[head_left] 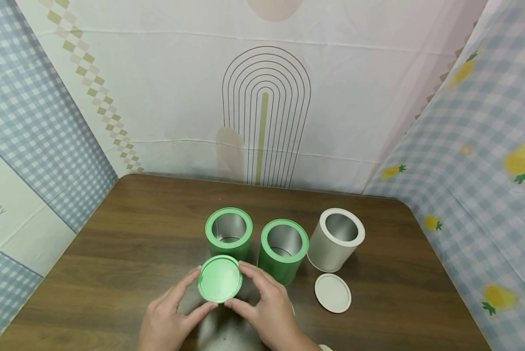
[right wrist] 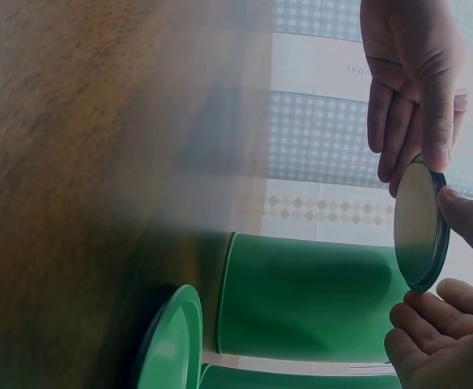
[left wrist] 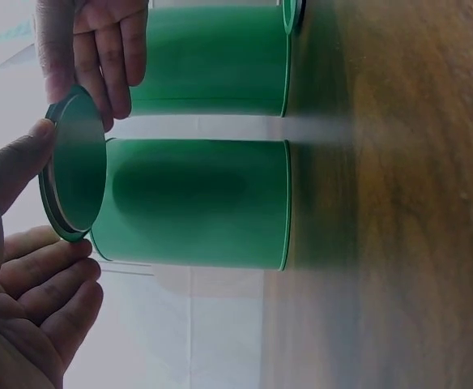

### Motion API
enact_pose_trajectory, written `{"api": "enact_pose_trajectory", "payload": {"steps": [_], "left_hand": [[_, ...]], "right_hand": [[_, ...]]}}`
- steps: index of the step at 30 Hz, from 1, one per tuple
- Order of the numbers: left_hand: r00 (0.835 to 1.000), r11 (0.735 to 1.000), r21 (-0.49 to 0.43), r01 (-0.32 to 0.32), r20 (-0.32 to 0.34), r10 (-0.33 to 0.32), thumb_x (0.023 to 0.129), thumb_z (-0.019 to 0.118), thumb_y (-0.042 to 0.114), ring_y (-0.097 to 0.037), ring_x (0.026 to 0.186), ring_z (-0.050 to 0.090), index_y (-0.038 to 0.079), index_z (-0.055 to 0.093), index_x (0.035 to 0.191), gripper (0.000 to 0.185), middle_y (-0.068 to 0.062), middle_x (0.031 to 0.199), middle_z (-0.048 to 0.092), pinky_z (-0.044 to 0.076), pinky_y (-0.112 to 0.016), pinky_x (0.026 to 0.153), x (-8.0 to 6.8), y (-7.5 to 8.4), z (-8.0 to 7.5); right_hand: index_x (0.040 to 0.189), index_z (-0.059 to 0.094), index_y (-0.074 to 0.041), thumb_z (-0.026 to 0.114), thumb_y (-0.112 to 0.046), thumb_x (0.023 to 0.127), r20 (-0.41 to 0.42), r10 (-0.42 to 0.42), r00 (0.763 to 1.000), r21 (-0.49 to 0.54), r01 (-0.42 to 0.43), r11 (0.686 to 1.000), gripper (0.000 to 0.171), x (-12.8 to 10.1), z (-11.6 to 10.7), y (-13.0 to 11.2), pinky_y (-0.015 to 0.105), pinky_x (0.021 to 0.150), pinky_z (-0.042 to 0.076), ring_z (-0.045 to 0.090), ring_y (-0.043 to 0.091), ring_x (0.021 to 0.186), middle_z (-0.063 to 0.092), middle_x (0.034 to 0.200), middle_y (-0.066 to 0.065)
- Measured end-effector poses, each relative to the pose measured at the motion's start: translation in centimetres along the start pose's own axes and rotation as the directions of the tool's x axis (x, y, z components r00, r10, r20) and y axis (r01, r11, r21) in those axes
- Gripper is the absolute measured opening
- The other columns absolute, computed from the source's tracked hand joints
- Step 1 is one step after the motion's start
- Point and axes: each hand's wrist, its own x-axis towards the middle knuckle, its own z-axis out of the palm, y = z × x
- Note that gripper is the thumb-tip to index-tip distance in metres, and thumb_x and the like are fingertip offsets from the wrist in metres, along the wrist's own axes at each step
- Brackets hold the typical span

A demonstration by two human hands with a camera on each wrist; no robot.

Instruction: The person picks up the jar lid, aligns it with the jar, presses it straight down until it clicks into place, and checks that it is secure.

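Both hands, left hand (head_left: pixel 166 317) and right hand (head_left: pixel 271 307), pinch one green lid (head_left: pixel 220 279) by its rim, raised just before the left green tin (head_left: pixel 229 233); all three tins stand open on the table (head_left: pixel 113 253); the white lid (head_left: pixel 333 292) lies flat; no lid seated yet.

Before me: wooden table (head_left: pixel 113 253); white tin (head_left: pixel 336 240), open, standing at my right; white lid (head_left: pixel 333 292) flat just in front of it; patterned cloth backdrop (head_left: pixel 157 97); pineapple-print checked cloth (head_left: pixel 486 170).
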Motion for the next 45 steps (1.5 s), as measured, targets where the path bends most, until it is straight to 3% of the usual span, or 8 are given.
{"api": "enact_pose_trajectory", "payload": {"steps": [26, 38, 45], "left_hand": [[1.000, 1.000, 0.011, 0.007, -0.004, -0.007, 0.088, 0.058, 0.065, -0.027, 0.089, 0.074, 0.005, 0.070, 0.123, 0.071, -0.008, 0.114, 0.074, 0.056, -0.017, 0.076, 0.05, 0.28, 0.00], [0.999, 0.999, 0.003, 0.034, 0.008, -0.034, 0.086, 0.062, 0.064, -0.027, 0.091, 0.074, 0.006, 0.069, 0.126, 0.071, -0.008, 0.115, 0.074, 0.056, -0.017, 0.077, 0.18, 0.39, -0.20], [0.997, 0.997, -0.005, 0.075, 0.031, -0.075, 0.085, 0.065, 0.064, -0.023, 0.097, 0.073, 0.006, 0.069, 0.125, 0.071, -0.008, 0.116, 0.074, 0.054, -0.015, 0.082, 0.47, 0.84, -0.50]], "right_hand": [[0.127, 0.067, -0.008, 0.094, -0.020, 0.066, -0.002, -0.014, 1.000, 0.024, 0.015, 1.000, 0.067, 0.05, -0.26, -0.24, 0.036, 0.091, 0.057, 0.066, 0.018, 0.116, 0.067, 0.129, 0.000], [0.126, 0.068, -0.008, 0.094, -0.021, 0.068, -0.017, -0.022, 1.000, 0.026, 0.022, 0.999, 0.065, 0.05, -0.14, -0.17, 0.020, 0.097, 0.049, 0.065, 0.017, 0.118, 0.067, 0.130, 0.000], [0.125, 0.068, -0.007, 0.094, -0.019, 0.067, -0.023, -0.021, 1.000, 0.034, 0.022, 0.999, 0.064, 0.16, -0.24, -0.27, 0.023, 0.097, 0.051, 0.065, 0.018, 0.117, 0.067, 0.130, 0.000]]}}
